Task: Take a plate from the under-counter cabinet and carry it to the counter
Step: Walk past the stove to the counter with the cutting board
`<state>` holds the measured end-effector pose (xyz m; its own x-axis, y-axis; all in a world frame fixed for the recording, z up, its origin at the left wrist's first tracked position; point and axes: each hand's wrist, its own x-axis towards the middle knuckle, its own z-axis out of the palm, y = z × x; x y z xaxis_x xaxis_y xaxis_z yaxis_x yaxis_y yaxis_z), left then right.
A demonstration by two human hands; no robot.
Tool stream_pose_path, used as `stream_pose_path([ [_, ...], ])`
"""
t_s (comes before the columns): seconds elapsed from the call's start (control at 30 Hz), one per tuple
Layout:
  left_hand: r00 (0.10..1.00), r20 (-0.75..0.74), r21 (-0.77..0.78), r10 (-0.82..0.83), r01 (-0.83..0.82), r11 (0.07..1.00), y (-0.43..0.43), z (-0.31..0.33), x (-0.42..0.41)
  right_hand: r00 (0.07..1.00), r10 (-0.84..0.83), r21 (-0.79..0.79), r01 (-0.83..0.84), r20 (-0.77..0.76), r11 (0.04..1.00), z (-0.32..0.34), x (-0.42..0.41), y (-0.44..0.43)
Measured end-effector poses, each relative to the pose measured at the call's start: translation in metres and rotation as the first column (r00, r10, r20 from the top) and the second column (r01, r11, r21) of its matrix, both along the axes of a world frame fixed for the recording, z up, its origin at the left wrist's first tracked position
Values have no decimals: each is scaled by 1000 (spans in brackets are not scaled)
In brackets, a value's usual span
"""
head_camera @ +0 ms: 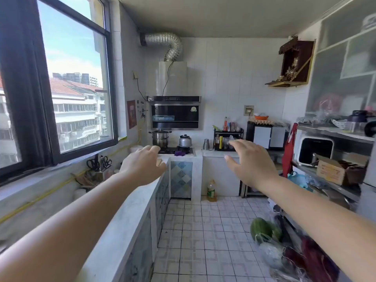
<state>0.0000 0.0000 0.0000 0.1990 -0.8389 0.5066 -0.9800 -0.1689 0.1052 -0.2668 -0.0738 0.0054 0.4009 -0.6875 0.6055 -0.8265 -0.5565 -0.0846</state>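
Observation:
Both my arms reach forward at chest height in a narrow kitchen. My left hand (143,164) hovers above the white counter (130,218), fingers curled downward, holding nothing. My right hand (251,161) is spread over the aisle, fingers apart, empty. The under-counter cabinet doors (142,247) with blue patterned panels run below the counter on the left, and another patterned door (181,179) sits under the stove; all look closed. No plate is in view.
A stove with a steel pot (160,137) and kettle (185,141) stands at the far end. An oil bottle (211,191) and a green melon (262,230) with bags sit on the tiled floor. Cluttered metal shelves (333,180) line the right side.

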Motion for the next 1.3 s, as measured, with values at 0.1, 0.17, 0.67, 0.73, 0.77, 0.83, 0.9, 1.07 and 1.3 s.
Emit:
stream_pose_path([
  [0.1,999,30,-4,-36,36,999,-42,-3,7,1000,-15,-15,15,-6,1000,-4,10,-37],
  [0.17,998,31,-12,-52,52,999,-73,-2,13,999,-30,-5,30,-24,1000,-7,19,-62],
  [0.67,997,4,-109,-75,75,991,-317,24,110,994,-100,-39,98,-53,994,19,126,-297],
  [0.73,997,4,-96,-81,81,992,-345,21,116,995,-91,-9,90,-50,996,12,137,-327],
  [0.77,996,2,-89,-87,87,992,-359,19,119,995,-84,4,84,-50,996,9,142,-341],
  [0.83,995,-6,-75,-95,94,993,-387,15,123,997,-64,41,66,-50,997,3,149,-369],
  [0.9,996,-10,-59,-93,92,994,-412,11,125,998,-42,78,45,-41,996,-3,153,-396],
  [1.07,998,5,-39,-57,58,998,-489,0,119,998,-26,73,30,-60,997,-11,150,-479],
  [1.3,1000,5,-72,11,-11,997,-612,3,101,994,13,29,-10,-109,1000,-4,129,-617],
])
